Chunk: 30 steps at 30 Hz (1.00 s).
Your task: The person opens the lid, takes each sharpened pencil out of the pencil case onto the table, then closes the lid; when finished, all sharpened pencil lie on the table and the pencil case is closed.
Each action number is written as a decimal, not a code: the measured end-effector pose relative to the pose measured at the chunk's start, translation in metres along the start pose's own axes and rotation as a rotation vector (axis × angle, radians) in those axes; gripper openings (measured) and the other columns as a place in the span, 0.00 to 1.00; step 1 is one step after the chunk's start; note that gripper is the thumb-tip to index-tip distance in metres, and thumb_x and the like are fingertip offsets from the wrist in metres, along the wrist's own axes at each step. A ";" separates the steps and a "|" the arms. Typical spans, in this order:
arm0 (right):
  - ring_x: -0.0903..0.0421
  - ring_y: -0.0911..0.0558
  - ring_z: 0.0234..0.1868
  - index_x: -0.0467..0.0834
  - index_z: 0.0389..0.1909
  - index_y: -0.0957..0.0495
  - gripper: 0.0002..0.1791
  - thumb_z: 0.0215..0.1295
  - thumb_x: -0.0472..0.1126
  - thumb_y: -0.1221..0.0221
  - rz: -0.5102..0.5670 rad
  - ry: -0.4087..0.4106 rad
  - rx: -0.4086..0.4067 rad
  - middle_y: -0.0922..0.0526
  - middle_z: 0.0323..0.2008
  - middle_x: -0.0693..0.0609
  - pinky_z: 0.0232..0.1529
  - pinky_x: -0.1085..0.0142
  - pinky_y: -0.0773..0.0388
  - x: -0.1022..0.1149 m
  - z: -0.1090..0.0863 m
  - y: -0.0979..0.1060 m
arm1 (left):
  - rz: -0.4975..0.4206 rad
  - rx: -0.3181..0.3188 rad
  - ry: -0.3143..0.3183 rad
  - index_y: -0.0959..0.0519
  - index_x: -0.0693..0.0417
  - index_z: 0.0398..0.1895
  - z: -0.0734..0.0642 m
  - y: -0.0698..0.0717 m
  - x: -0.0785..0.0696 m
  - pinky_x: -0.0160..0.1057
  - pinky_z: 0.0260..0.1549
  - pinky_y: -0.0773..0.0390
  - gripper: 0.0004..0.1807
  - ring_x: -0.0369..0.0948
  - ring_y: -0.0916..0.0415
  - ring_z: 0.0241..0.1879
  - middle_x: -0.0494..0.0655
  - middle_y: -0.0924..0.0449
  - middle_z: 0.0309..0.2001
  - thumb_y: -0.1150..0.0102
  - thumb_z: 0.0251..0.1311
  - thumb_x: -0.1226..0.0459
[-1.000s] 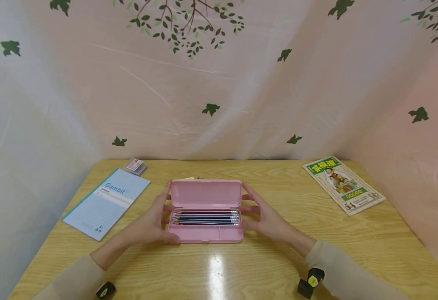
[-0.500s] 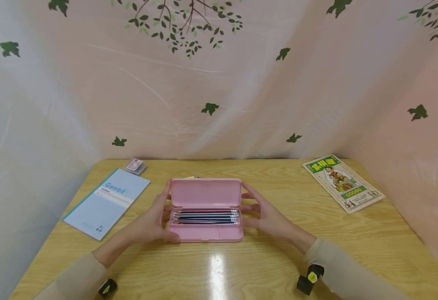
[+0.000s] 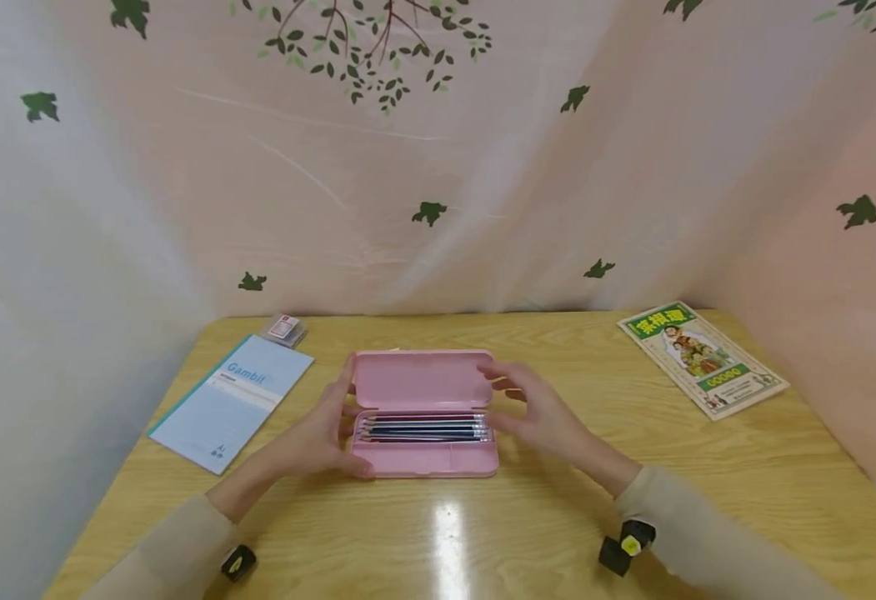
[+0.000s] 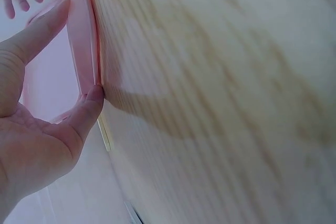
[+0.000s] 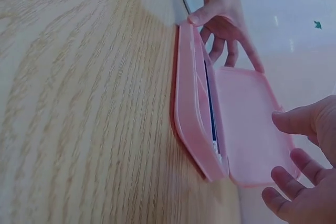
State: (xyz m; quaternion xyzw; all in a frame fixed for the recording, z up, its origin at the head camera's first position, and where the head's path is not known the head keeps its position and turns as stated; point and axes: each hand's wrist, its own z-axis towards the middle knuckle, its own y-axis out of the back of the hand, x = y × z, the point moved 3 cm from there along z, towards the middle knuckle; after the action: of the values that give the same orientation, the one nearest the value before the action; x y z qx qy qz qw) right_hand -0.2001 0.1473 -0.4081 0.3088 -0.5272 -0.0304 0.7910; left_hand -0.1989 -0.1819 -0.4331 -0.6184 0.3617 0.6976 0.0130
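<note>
A pink pencil case [image 3: 407, 461] lies on the table with its lid [image 3: 422, 380] raised and leaning back. Several dark pencils [image 3: 422, 430] fill its rear compartment, erasers to the right. My left hand [image 3: 310, 437] holds the case's left end, thumb at the front corner and a finger up at the lid, as the right wrist view also shows. At the other end, my right hand [image 3: 550, 417] has its fingers spread beside the lid's right edge. One fingertip overlaps that edge in the head view; contact is hard to tell. The front compartment holds nothing visible.
A blue notebook [image 3: 235, 400] lies at left, with a small clear box [image 3: 283, 330] behind it. On the right lies a green-and-cream booklet [image 3: 700, 358]. A printed curtain [image 3: 438, 167] hangs behind the wooden table [image 3: 377, 533].
My right hand has loosened from the case's right side, its fingers rising toward the lid's edge. The left hand keeps its hold. The head view has shifted slightly.
</note>
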 end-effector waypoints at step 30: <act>0.52 0.17 0.52 0.40 0.57 0.18 0.20 0.64 0.32 0.33 -0.590 0.288 0.275 0.15 0.50 0.48 0.55 0.59 0.20 0.025 0.045 -0.055 | 0.004 0.012 -0.004 0.80 0.29 0.79 0.001 -0.001 0.001 0.50 0.63 0.27 0.84 0.56 0.32 0.67 0.58 0.48 0.69 0.14 0.40 0.63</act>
State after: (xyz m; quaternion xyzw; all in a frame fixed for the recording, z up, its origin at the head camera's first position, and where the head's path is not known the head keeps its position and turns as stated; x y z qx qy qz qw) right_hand -0.2123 0.0729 -0.4051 0.5524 -0.2974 -0.1424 0.7656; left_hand -0.1993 -0.1809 -0.4343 -0.6161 0.3668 0.6968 0.0160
